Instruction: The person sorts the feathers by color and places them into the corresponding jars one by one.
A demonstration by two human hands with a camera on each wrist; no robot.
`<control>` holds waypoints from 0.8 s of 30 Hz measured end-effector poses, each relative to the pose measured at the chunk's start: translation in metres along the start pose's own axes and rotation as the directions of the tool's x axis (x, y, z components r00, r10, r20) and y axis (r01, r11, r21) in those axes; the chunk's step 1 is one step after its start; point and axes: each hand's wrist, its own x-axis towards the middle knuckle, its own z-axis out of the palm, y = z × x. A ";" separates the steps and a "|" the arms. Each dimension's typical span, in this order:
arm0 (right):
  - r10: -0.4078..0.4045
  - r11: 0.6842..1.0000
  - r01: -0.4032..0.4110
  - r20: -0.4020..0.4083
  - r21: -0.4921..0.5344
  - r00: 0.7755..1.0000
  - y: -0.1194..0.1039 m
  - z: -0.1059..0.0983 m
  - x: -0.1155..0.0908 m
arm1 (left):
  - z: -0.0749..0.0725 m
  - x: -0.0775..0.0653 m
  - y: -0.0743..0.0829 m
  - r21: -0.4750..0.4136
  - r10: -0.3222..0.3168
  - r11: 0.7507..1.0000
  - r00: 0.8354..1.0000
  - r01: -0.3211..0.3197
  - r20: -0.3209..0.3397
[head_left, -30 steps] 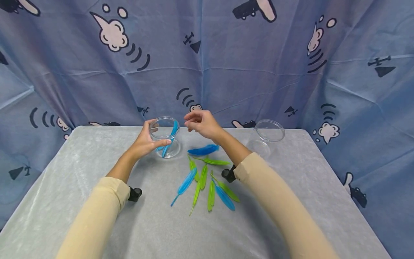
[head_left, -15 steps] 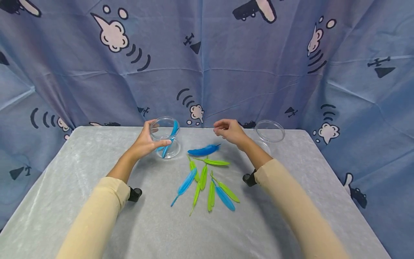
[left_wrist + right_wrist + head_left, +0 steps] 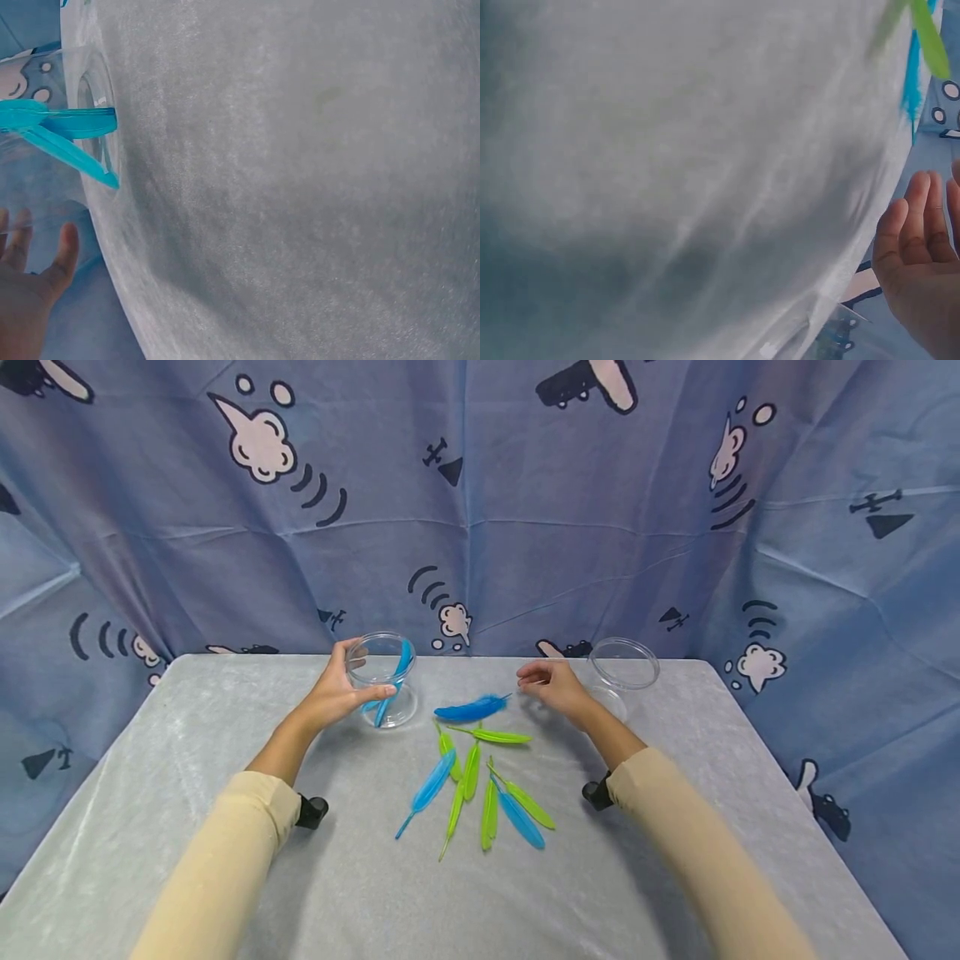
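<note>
At the back left of the table, my left hand [image 3: 333, 695] grips a clear round jar [image 3: 401, 712] that stands upright, its thumb along the near side. Light-blue feathers [image 3: 64, 120] lean inside that jar. My right hand [image 3: 557, 688] hovers with loosely bent fingers and holds nothing, as the right wrist view also shows. It is between a darker blue feather [image 3: 471, 708] on the table and a second clear jar [image 3: 624, 683]. My right hand and wrist partly hide that second jar's base.
Several green feathers [image 3: 471, 771] lie spread over the middle of the grey-covered table [image 3: 375, 893]. Two light-blue feathers, one at the left [image 3: 429, 789] and one at the right [image 3: 521, 817], lie among them. A patterned blue curtain [image 3: 510, 552] hangs behind the table.
My right hand has moved away from the left jar, to the right and lower, uncovering the darker blue feather's tip. The left hand and its jar have stayed in place.
</note>
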 end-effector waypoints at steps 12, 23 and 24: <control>0.049 0.999 -0.048 0.055 -0.007 0.997 0.006 0.007 -0.004 | 0.000 0.001 -0.002 -0.007 -0.010 1.000 1.000 0.010 0.004; -0.021 0.998 0.028 0.110 -0.059 0.994 0.013 0.014 -0.002 | 0.000 0.000 -0.001 -0.003 -0.013 1.000 1.000 0.013 0.002; -0.031 0.998 0.038 0.113 -0.058 0.993 0.013 0.015 -0.002 | 0.000 0.001 -0.001 -0.003 -0.013 1.000 1.000 0.013 0.002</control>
